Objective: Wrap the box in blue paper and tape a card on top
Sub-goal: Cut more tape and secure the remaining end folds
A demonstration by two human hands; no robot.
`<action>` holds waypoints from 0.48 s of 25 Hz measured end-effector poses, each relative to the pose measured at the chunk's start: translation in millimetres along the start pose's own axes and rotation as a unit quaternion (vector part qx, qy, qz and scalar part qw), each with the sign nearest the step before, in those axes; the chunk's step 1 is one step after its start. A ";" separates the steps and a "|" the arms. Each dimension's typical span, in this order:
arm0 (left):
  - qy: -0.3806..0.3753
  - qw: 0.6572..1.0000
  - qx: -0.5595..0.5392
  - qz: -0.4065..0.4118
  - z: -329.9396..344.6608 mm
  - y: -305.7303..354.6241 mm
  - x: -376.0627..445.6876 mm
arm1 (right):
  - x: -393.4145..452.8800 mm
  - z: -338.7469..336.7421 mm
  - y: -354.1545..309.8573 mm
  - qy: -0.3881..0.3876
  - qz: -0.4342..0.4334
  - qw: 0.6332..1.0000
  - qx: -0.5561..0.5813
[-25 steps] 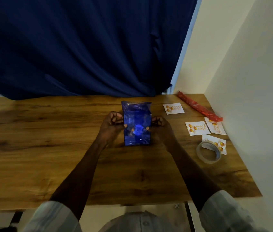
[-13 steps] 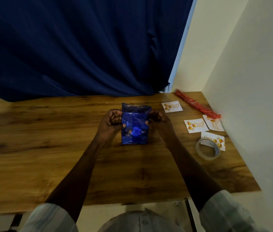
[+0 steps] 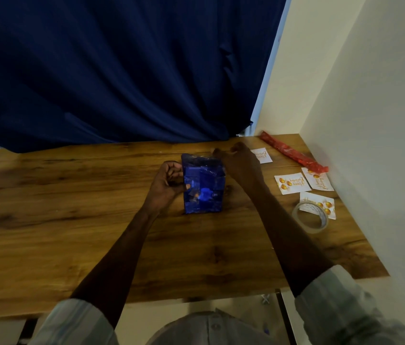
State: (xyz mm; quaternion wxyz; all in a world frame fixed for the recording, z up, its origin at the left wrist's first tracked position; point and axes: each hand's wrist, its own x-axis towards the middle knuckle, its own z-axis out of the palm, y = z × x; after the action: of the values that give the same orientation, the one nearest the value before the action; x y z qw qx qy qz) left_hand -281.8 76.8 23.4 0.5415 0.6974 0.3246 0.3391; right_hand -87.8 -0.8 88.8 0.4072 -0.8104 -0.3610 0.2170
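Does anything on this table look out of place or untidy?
Mostly the wrapping: the blue paper on the box looks crumpled and patchy, with a bunched top edge. Also, the tape roll lies partly on one card. The other cards lie loose at different angles. Nothing looks spilled or broken.

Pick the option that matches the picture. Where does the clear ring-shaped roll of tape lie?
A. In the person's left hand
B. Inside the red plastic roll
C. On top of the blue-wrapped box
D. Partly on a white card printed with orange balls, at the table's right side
D: the clear ring-shaped roll of tape overlaps the nearest white card printed with orange balls on the wooden table, apart from the blue-wrapped box.
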 end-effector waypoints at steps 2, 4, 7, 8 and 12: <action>-0.010 1.000 0.011 0.008 0.9 0.1 0.5 | 3.3 1.9 -10.7 -0.011 -0.035 0.992 -0.118; -0.014 1.000 0.012 0.011 0.8 0.3 0.7 | 1.1 2.3 -19.5 -0.010 -0.055 0.982 -0.183; -0.013 1.000 0.012 0.012 -1.5 0.5 0.3 | -3.8 -2.2 -29.4 0.051 -0.083 0.981 -0.168; -0.013 1.000 0.010 0.012 -2.5 -0.6 0.4 | -3.3 -3.8 -30.3 0.079 -0.093 0.984 -0.126; -0.009 1.000 -0.001 0.006 -6.2 -6.0 0.9 | -1.5 -8.5 -11.2 0.115 -0.100 0.977 0.148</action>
State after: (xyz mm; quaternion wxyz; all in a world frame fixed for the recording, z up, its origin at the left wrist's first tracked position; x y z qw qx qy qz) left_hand -286.9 82.1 18.8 0.5433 0.7016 0.3150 0.3365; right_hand -87.8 -1.7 102.8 0.5812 -0.7203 -0.3549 0.1316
